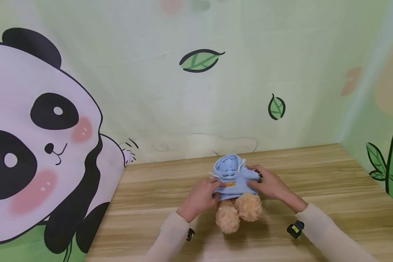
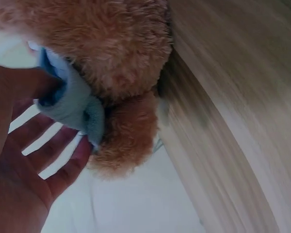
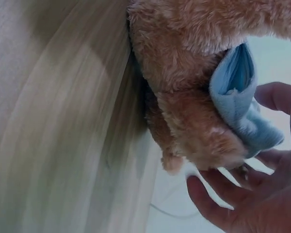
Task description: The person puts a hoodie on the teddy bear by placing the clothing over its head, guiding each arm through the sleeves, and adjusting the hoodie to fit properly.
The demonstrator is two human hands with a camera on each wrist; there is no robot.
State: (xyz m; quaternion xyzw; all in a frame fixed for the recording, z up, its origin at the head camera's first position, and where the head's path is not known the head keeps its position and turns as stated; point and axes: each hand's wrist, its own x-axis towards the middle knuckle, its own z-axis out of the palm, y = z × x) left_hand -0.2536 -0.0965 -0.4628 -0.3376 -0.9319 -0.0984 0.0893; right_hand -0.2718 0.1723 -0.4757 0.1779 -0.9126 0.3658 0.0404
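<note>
A light-brown plush toy lies on the wooden table with a small blue hoodie over its body. Two furry rounded parts stick out below the hem; no face shows in the hood. My left hand is at the hoodie's left side. In the left wrist view its thumb reaches into a fold of the blue cloth, with fingers on the other side, pinching it. On the right side, my right hand touches the sleeve with fingers spread. The right wrist view shows its thumb beside the blue cloth, apart from the fingers.
The wood-grain table meets a pale green cloth backdrop at its back edge. A large printed panda covers the left side. A small black device is worn at the right wrist.
</note>
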